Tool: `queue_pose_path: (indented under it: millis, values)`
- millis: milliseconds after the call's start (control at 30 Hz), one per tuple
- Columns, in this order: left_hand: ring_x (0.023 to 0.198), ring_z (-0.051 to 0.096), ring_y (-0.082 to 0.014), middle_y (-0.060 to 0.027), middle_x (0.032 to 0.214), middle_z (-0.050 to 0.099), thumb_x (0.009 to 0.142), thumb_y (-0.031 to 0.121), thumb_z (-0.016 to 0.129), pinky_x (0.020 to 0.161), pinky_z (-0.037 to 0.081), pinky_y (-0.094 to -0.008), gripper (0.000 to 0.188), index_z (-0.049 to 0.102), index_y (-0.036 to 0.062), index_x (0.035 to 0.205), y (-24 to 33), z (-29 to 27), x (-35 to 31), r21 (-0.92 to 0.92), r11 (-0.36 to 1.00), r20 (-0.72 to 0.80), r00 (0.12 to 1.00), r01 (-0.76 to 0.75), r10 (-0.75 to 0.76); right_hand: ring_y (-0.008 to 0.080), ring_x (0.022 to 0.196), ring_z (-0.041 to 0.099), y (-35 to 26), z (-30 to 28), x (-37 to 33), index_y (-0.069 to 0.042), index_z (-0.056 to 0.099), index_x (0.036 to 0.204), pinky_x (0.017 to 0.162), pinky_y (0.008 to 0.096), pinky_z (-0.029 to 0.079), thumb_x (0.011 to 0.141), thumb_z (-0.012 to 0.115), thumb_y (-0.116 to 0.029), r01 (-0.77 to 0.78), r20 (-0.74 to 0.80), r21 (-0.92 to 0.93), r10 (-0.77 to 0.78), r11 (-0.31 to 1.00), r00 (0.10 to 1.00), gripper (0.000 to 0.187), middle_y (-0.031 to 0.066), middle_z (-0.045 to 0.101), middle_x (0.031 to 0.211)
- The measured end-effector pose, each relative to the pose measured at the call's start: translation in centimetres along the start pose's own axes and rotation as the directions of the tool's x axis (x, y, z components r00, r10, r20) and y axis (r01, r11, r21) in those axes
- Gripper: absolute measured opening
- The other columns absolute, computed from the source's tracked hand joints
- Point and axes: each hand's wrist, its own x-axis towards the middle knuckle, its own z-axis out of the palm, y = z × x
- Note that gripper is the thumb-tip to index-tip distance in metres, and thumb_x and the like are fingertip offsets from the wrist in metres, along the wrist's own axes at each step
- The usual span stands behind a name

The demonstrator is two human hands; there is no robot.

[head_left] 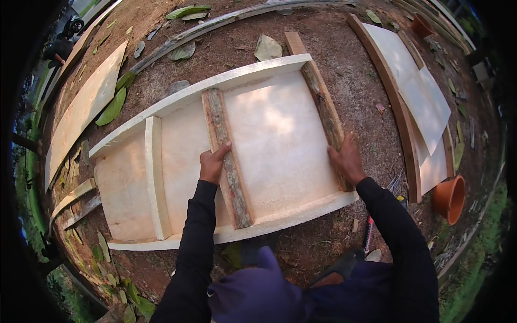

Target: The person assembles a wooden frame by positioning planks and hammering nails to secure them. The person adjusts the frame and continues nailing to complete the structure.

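In the head view, a framed panel (274,167) is laid flat on the ground (301,242), directly in front of the person, with its long axis run from left to right and its right end tipped slightly toward the ground's far edge. It is crossed, nearly at right angles, by an end bar (322,102) and a bark-faced slat (219,121). The end bar is reached by the right hand (349,161), the nearer of the two; most of its length is extended beyond the fingers, away from the person. It is seemingly pinched there, the thumb being set on the inner side and the other fingers curled over the outer. By the left hand (212,164) the bark-faced slat is touched near its middle: the thumb is laid across the top and the other fingers are folded at its left side; whether it is truly pinched cannot be told.

The slat is left rough, dark and mottled, whereas a smooth, pale, squared crosspiece (155,177) is fitted farther left. The panel's long sides are closed by pale rails, apparently bowed, though edges are bent by the lens. Toward the ground's right edge, thin smooth sheets (425,105) are leaned against a brown board (390,102), and a round terracotta-coloured pot (449,199) is tilted beside them.
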Motion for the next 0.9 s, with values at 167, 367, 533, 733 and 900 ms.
queue_pose_path:
  millis: [167, 367, 533, 733, 900]
  values:
    - [0.078, 0.07, -0.017, -0.0113, 0.093, 0.073, 0.089, 0.031, 0.08, 0.07, 0.056, -0.0311, 0.047, 0.07, -0.0104, 0.109, -0.1, -0.5, -0.2, -0.073, 0.997, 0.032, 0.999, 0.019, -0.017, 0.0503, 0.09, 0.07, -0.1, -0.2, 0.1, 0.006, 0.042, 0.117, 0.077, 0.0537, 0.056, 0.092, 0.074, -0.023, -0.029, 0.002, 0.044, 0.029, 0.999, 1.0, 0.05, 0.0354, 0.068, 0.098]
    - [0.084, 0.069, -0.0173, -0.0098, 0.099, 0.073, 0.092, 0.031, 0.076, 0.075, 0.055, -0.0324, 0.047, 0.069, -0.0086, 0.115, 0.2, -0.2, -0.6, 0.028, 1.0, 0.054, 0.999, 0.006, -0.007, 0.0492, 0.088, 0.07, -0.3, -0.1, -0.4, 0.005, 0.043, 0.114, 0.075, 0.0525, 0.055, 0.091, 0.076, -0.024, 0.002, -0.04, 0.005, -0.002, 1.0, 0.999, 0.049, 0.0338, 0.068, 0.096]
    - [0.077, 0.07, -0.0204, -0.0151, 0.084, 0.073, 0.084, 0.032, 0.081, 0.071, 0.055, -0.0365, 0.049, 0.071, -0.0125, 0.1, 0.4, -0.7, 1.0, 0.577, 0.816, -0.09, 0.995, 0.022, 0.036, 0.0499, 0.087, 0.07, -0.1, 0.1, -0.2, 0.005, 0.043, 0.114, 0.073, 0.0526, 0.056, 0.091, 0.076, -0.024, 0.027, -0.049, -0.005, -0.027, 1.0, 0.998, 0.05, 0.0336, 0.068, 0.093]
    - [0.077, 0.071, -0.0252, -0.013, 0.081, 0.072, 0.083, 0.036, 0.078, 0.072, 0.056, -0.0385, 0.044, 0.073, -0.0065, 0.095, 2.9, -1.4, -0.1, 0.48, 0.877, 0.141, 0.985, 0.022, -0.102, 0.0503, 0.084, 0.07, 0.6, 0.0, -0.3, 0.003, 0.043, 0.115, 0.074, 0.0545, 0.056, 0.091, 0.075, -0.026, 0.093, -0.095, 0.0, -0.092, 0.996, 0.991, 0.05, 0.0316, 0.069, 0.089]
    - [0.091, 0.074, -0.04, -0.0281, 0.092, 0.072, 0.079, 0.036, 0.077, 0.081, 0.059, -0.0479, 0.054, 0.066, -0.0125, 0.099, 4.7, 1.5, -1.4, 0.927, 0.369, 0.009, 0.985, -0.072, 0.17, 0.049, 0.085, 0.07, 0.0, 0.3, -0.2, 0.0, 0.042, 0.115, 0.076, 0.0553, 0.057, 0.091, 0.074, -0.026, 0.016, -0.064, -0.051, -0.019, 0.999, 0.998, 0.047, 0.0301, 0.069, 0.089]
